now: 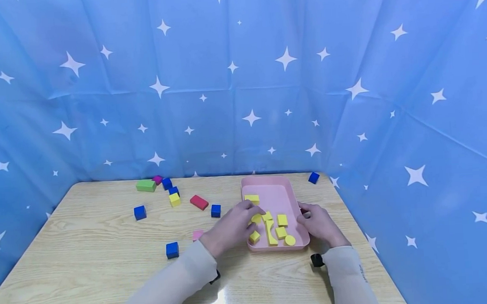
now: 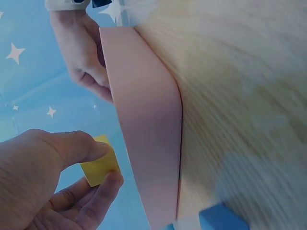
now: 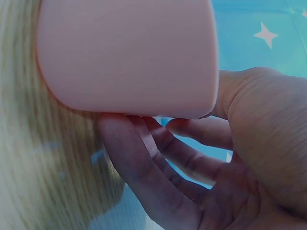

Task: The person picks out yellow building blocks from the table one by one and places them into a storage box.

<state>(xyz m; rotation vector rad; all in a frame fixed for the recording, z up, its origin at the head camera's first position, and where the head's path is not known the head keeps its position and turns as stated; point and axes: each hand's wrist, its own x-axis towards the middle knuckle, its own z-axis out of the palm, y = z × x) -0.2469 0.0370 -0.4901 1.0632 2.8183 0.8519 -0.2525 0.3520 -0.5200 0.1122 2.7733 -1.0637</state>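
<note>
A pink tray [image 1: 276, 201] stands on the table, with several yellow blocks [image 1: 282, 220] of different shapes in its near half. My left hand [image 1: 238, 221] is above the tray's left side. In the left wrist view its thumb and fingers pinch a yellow block [image 2: 100, 165] above the tray's rim. At the tray's right side my right hand [image 1: 321, 224] grips the wall. The right wrist view has its thumb reaching over the rim, while the fingers [image 3: 144, 167] lie against the outside. The fingertips behind the wall are partly hidden.
Blue blocks [image 1: 172, 250] lie scattered left of the tray, along with a red block [image 1: 199, 202], a green block [image 1: 146, 185] and a pink block [image 1: 197, 235]. One blue cube [image 1: 314, 178] sits beyond the tray's right corner. A starry blue curtain [image 1: 205, 80] borders the table [image 1: 108, 272].
</note>
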